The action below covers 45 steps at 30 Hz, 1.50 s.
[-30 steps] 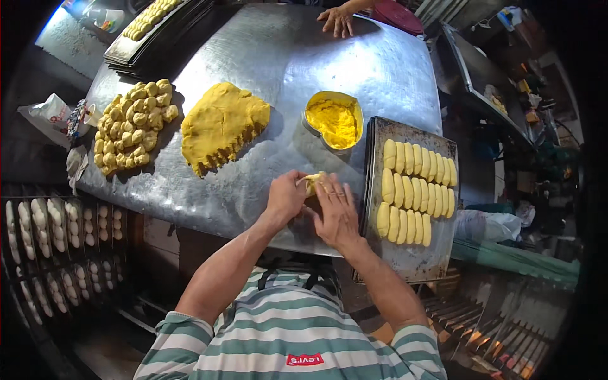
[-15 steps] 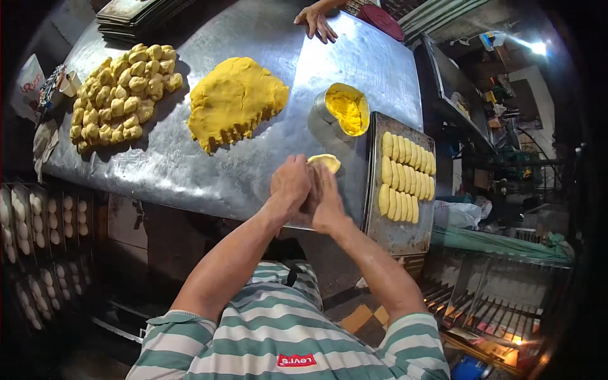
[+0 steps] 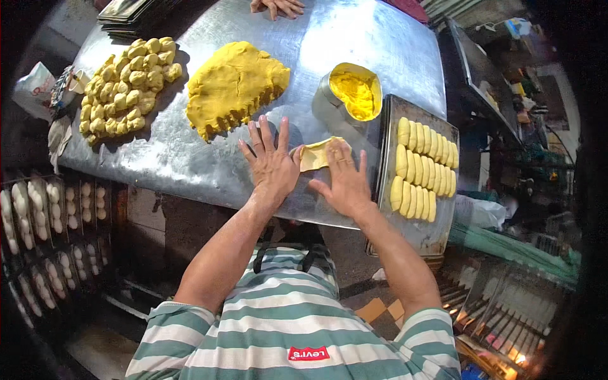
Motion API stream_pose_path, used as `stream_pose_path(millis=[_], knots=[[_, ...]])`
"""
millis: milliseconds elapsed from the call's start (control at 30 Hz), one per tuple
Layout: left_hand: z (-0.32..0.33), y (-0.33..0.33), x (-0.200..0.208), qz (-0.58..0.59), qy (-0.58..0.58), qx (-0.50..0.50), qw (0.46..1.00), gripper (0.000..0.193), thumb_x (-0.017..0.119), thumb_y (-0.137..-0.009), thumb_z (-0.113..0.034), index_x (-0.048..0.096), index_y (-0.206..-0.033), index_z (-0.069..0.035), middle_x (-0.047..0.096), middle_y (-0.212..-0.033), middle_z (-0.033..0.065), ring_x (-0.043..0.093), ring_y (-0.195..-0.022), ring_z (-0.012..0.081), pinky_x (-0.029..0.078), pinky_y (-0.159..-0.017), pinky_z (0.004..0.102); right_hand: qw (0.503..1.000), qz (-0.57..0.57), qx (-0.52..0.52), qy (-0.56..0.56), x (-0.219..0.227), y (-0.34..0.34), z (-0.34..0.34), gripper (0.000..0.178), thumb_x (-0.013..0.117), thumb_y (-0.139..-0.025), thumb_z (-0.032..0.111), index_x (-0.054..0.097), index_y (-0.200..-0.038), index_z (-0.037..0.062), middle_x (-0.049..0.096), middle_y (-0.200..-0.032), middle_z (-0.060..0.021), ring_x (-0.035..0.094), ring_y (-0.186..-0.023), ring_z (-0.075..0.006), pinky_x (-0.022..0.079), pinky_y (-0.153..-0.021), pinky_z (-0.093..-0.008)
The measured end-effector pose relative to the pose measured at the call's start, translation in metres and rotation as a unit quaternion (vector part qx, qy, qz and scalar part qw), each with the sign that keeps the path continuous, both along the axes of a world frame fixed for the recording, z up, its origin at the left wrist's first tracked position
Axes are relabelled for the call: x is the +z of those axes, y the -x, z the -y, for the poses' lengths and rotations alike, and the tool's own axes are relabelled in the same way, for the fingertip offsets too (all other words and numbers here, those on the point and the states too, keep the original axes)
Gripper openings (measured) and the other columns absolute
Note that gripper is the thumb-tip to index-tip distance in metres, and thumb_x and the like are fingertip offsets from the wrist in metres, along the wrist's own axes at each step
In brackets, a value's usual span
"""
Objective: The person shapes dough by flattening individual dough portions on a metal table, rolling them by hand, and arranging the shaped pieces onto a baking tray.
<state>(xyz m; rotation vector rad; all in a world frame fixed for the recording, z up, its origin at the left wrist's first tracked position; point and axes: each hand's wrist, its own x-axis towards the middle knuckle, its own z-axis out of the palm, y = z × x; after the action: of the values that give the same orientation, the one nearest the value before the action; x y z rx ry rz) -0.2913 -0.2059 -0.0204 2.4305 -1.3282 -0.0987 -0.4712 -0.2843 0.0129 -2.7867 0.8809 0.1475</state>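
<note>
A thin, flattened piece of pale yellow dough point(image 3: 313, 157) lies on the metal table near its front edge. My left hand point(image 3: 273, 163) is spread flat beside it, the thumb at the dough's left end. The fingers of my right hand point(image 3: 347, 180), stretched out, press on the right end of the piece, with the thumb held apart. Beyond my left hand sits a large mound of deeper yellow dough point(image 3: 235, 85), its near edge ragged. A metal tin point(image 3: 326, 98) holding bright yellow filling point(image 3: 356, 94) stands past my right hand.
Right of my hands, a dark metal tray point(image 3: 410, 231) carries rows of finger-shaped dough pieces point(image 3: 425, 166). Many dough lumps point(image 3: 126, 88) are heaped at left. Another person's hand point(image 3: 277, 7) rests on the far edge. Racks of dough pieces point(image 3: 54, 212) stand lower left.
My hands, close together before, have separated and opened out over the dough. The piece now lies flatter and wider. The other person's hand has shifted left, and the view has moved slightly.
</note>
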Motion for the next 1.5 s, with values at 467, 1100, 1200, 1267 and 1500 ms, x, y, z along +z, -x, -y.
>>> stream_pose_path(millis=[467,1100,1200,1267,1500], knots=[[-0.076,-0.072,0.013,-0.041,-0.030,0.018,0.999,0.054,0.063,-0.101,-0.023,0.056,-0.155,-0.027,0.029,-0.172,0.0216,0.016,-0.162,0.0466,0.009,-0.127,0.0692,0.901,0.421,-0.102,-0.005,-0.020,-0.163,-0.008,0.027,0.080,-0.093,0.028,0.082,-0.118,0.0190,0.076,-0.107,-0.0053,0.066,-0.101,-0.0286,0.047,-0.095,-0.0442],[-0.144,-0.227,0.021,-0.106,0.154,-0.009,0.982,0.046,0.076,-0.085,-0.012,0.073,-0.130,-0.022,0.051,-0.154,0.0146,0.035,-0.153,0.0445,0.024,-0.123,0.0634,0.968,0.220,-0.122,0.021,-0.019,-0.214,-0.088,0.027,0.081,-0.090,0.035,0.080,-0.112,0.0198,0.068,-0.095,0.0006,0.061,-0.098,-0.0256,0.041,-0.088,-0.0472],[-0.139,-0.213,0.030,-0.103,0.150,-0.027,0.983,0.043,0.075,-0.085,-0.005,0.075,-0.125,-0.020,0.056,-0.149,0.0143,0.040,-0.150,0.0449,0.029,-0.121,0.0586,0.955,0.200,-0.220,0.022,-0.005,-0.124,-0.078,0.034,0.078,-0.093,0.039,0.077,-0.121,0.0181,0.067,-0.109,-0.0046,0.061,-0.107,-0.0297,0.041,-0.094,-0.0500],[-0.116,-0.182,0.037,-0.097,0.150,-0.052,0.983,0.041,0.074,-0.083,-0.001,0.076,-0.121,-0.019,0.060,-0.144,0.0135,0.047,-0.145,0.0425,0.034,-0.118,0.0565,0.937,0.180,-0.289,0.071,0.000,-0.072,-0.061,0.041,0.076,-0.096,0.042,0.075,-0.128,0.0176,0.067,-0.121,-0.0087,0.059,-0.114,-0.0326,0.041,-0.097,-0.0519],[0.039,-0.064,0.035,-0.164,0.103,-0.383,0.903,0.030,0.076,-0.090,-0.016,0.078,-0.120,-0.017,0.072,-0.125,0.0083,0.062,-0.116,0.0350,0.048,-0.099,0.0496,0.960,0.087,-0.250,0.094,-0.009,-0.001,-0.033,0.051,0.068,-0.101,0.042,0.065,-0.146,0.0181,0.045,-0.162,-0.0199,0.035,-0.152,-0.0437,0.030,-0.117,-0.0649]])
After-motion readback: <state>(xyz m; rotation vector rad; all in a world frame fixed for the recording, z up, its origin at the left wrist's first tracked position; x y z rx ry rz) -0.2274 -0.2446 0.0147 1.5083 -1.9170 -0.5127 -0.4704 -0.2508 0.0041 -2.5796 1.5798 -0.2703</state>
